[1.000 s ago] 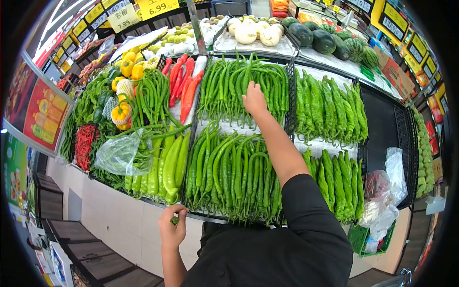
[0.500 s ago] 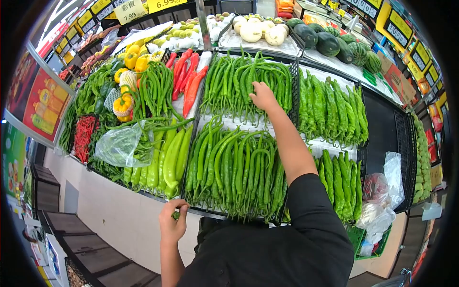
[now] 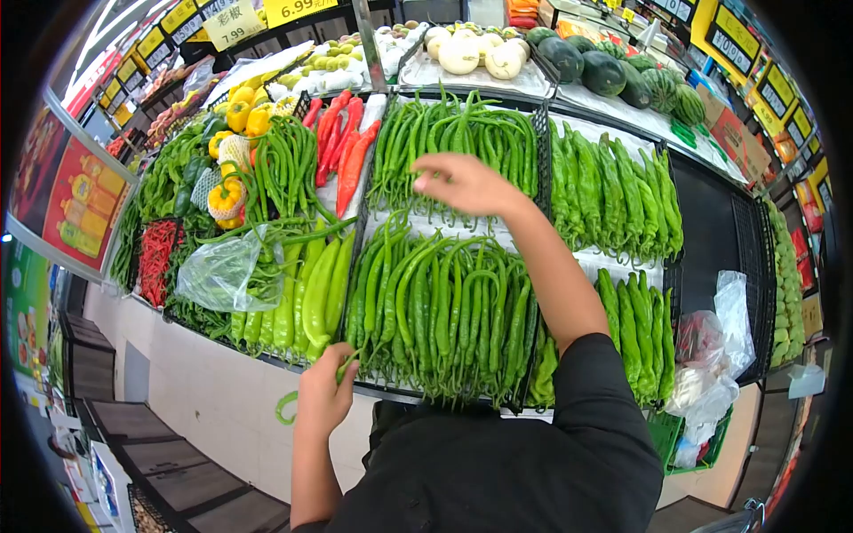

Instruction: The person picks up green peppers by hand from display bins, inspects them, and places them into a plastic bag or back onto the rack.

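1. Head view, the only one we get: the left hand [image 3: 324, 395] is at the near edge of the stall, at the front lip of the crate of long green peppers [image 3: 435, 306].
2. Its fingers are bunched together against the tip of a pepper that pokes out over that lip. We cannot tell if they really pinch it.
3. A small green loop [image 3: 286, 407] shows just left of that hand, in front of the white stall wall [image 3: 222, 400]. It is too small for us to say what it is.
4. The right hand [image 3: 462, 182] is farther in. Its arm stretches across the long green peppers, with the black sleeve [image 3: 577, 400] at the near end.
5. This hand hovers at the near edge of the far crate of thin green peppers [image 3: 462, 129]. Its fingers are apart, loosely bent and blurred, and we cannot tell if they touch a pepper.
6. Left of the long green peppers we see fat pale green peppers [image 3: 315, 298], with a clear plastic bag [image 3: 222, 271] lying just left of them.
7. Far left we note red peppers [image 3: 346, 151], yellow bell peppers [image 3: 240, 115] and small red chillies [image 3: 158, 258].
8. On the right are wrinkled green peppers [image 3: 613, 186], with bunched plastic bags [image 3: 711, 355] and a green basket [image 3: 675, 435] near right.
9. At the far side are white melons [image 3: 471, 53], watermelons [image 3: 613, 75] and a yellow price sign [image 3: 231, 22].
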